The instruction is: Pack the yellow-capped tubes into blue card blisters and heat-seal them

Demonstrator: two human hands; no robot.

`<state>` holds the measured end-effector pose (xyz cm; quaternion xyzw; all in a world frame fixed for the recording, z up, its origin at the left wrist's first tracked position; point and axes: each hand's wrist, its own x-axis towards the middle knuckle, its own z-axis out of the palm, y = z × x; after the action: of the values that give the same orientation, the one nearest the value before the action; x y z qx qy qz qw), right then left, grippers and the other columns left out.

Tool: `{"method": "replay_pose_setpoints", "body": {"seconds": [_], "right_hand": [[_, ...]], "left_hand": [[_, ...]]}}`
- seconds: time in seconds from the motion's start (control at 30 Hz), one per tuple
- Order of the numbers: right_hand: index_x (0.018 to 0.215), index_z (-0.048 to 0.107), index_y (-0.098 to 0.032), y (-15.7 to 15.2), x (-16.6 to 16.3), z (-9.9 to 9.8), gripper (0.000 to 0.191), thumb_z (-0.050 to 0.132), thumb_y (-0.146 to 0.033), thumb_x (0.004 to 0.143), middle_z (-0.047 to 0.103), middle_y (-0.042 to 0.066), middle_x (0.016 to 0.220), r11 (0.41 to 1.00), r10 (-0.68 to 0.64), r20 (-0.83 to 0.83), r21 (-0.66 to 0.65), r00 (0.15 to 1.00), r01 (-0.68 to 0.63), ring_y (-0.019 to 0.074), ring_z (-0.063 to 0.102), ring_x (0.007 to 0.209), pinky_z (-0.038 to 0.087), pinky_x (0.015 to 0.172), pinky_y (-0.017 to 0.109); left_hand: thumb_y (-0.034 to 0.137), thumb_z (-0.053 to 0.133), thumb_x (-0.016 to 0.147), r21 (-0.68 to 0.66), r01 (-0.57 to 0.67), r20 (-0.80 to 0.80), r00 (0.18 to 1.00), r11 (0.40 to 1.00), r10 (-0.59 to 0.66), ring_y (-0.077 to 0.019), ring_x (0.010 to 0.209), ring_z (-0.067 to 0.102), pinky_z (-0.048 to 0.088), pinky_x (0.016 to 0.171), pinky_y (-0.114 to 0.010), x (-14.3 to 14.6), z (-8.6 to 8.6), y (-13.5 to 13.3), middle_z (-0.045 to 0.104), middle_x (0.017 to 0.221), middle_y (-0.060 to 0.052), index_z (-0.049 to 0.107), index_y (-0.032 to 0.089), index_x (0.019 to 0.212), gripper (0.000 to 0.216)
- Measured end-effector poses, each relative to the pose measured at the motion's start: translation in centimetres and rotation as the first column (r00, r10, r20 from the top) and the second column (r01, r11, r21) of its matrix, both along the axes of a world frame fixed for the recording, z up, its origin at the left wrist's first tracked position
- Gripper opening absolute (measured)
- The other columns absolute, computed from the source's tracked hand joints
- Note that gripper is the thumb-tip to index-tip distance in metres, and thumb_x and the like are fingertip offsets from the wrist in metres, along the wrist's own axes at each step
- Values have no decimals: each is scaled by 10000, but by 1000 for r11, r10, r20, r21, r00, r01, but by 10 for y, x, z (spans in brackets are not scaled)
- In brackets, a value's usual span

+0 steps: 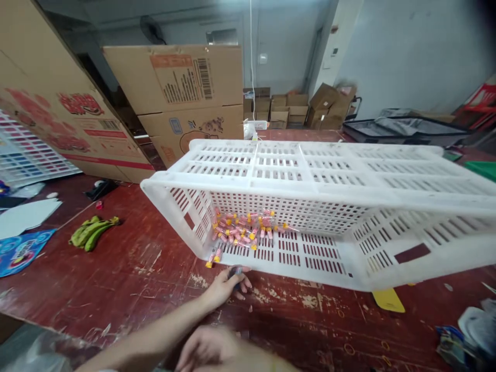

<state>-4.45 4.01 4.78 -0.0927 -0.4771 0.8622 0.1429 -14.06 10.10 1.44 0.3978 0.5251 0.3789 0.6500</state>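
Red table (139, 237), tubes (241, 233) in crate (310, 192)

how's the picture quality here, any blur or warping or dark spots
In the head view, the right hand is smeared, likely by motion, while the left hand is clearer; also in the head view, the white crate looks stretched toward the right edge, and a dark, out-of-focus patch covers the top right corner.

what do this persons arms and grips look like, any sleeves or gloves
The left forearm is slim and bare, with no sleeve or watch visible along it. The left grip is an ungloved five-fingered hand. The right grip also looks ungloved, but it is too blurred to make out nails, rings or markings.
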Motion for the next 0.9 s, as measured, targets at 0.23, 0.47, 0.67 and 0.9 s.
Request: {"method": "replay_pose_setpoints", "body": {"seconds": [0.23,0.47,0.67,0.9], "right_hand": [[820,553,-178,105,120,-68,279,575,-454,793,643,38,706,570,-796,235,598,557,563,157,624,637,519,646,321],[1082,503,-164,187,105,-91,295,468,-288,816,557,158,1148,104,-959,-40,872,282,478,242,561,1012,484,856,427],[1107,566,-100,252,63,-60,353,474,-103,766,520,198,1234,-63,-967,-107,980,232,189,297,417,1213,313,1037,461],[1119,601,-167,251,66,-79,338,399,-119,853,406,146,1395,-26,-959,-16,999,284,-33,265,384,1247,313,1027,407]], "left_hand": [[532,691,685,29,-182,110,978,983,178,-205,739,606,516,548,-308,1,-4,-41,683,930,-124,598,130,1110,593],[558,683,700,1,-323,89,943,946,322,-128,518,545,309,369,-179,8,-48,-111,644,643,-44,638,125,1074,574],[532,723,658,-99,-381,283,875,919,393,-167,623,593,380,398,-206,18,-41,-133,711,805,-123,652,106,1036,574],[406,715,737,-131,-309,293,895,942,335,-220,828,672,508,554,-236,39,-10,-125,707,1005,-184,647,101,1057,448]]}}
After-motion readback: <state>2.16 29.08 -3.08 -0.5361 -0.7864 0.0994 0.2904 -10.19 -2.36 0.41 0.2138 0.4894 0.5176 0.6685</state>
